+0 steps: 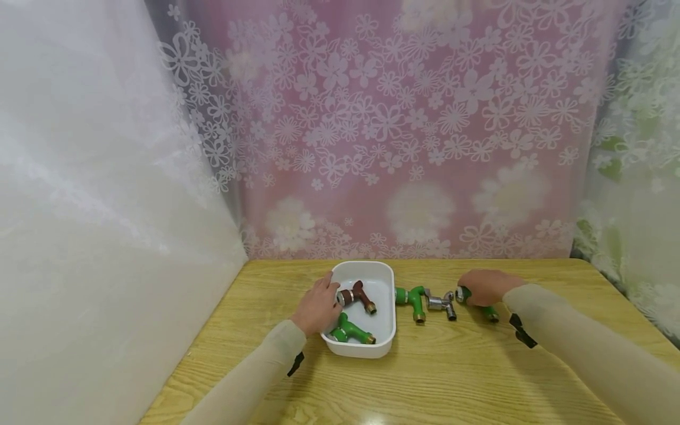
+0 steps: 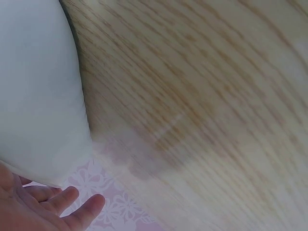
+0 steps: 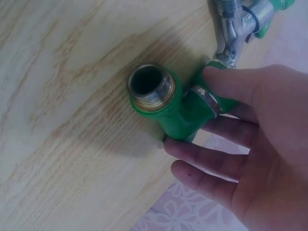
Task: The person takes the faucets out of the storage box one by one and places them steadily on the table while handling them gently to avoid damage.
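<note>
**Green tap in your right hand, white tray under your left**

Your right hand (image 1: 486,287) grips a green tap (image 3: 182,115), thumb on the thick collar and fingers curled beneath the body. Its threaded brass mouth (image 3: 153,96) points away from your palm. The tap is at the right end of a row on the wooden table (image 1: 425,378); whether it is lifted clear, you cannot tell from here. Just beside its collar lies a chrome tap (image 1: 440,303), then another green tap (image 1: 416,295) next to the white tray (image 1: 358,351).

Your left hand (image 1: 319,304) lies over the tray's left rim, fingers loosely extended; how firmly it presses is not shown. Inside the tray are a brown tap (image 1: 361,291), close to your fingertips, and a second green tap (image 1: 347,328) nearer you.

For a good hold, set your thumb squarely against the fingers across the collar, since the jutting spout probably makes the tap want to roll. Ease it sideways, away from the chrome tap, before turning it. Steady the tray with light pressure; pushing down hard on one rim could tip it.
</note>
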`<state>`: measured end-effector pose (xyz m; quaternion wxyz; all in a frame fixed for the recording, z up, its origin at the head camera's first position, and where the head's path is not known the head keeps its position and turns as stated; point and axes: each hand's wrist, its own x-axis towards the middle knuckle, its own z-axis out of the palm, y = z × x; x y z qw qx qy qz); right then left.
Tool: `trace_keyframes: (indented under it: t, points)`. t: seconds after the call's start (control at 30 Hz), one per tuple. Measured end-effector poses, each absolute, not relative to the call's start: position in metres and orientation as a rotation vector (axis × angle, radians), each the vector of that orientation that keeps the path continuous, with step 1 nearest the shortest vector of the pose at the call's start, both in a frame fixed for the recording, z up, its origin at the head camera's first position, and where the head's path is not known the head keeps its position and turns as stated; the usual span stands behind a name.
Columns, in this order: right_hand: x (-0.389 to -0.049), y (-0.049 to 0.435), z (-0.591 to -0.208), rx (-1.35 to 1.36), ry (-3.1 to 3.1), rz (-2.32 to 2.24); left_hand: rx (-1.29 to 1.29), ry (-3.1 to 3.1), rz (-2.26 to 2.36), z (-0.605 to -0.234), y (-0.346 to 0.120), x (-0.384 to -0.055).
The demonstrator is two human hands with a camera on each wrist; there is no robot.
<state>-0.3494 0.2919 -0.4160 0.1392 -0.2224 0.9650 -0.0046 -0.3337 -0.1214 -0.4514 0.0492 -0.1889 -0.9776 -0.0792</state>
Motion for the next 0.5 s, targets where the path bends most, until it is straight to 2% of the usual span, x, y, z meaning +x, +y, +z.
trace_keyframes:
  t: [0.5]
  points:
    - [-0.3487, 0.2895, -0.4173, -0.686, 2.822, 0.011, -0.583, -2.965, -0.252, -0.4534, -0.1218, -0.3348]
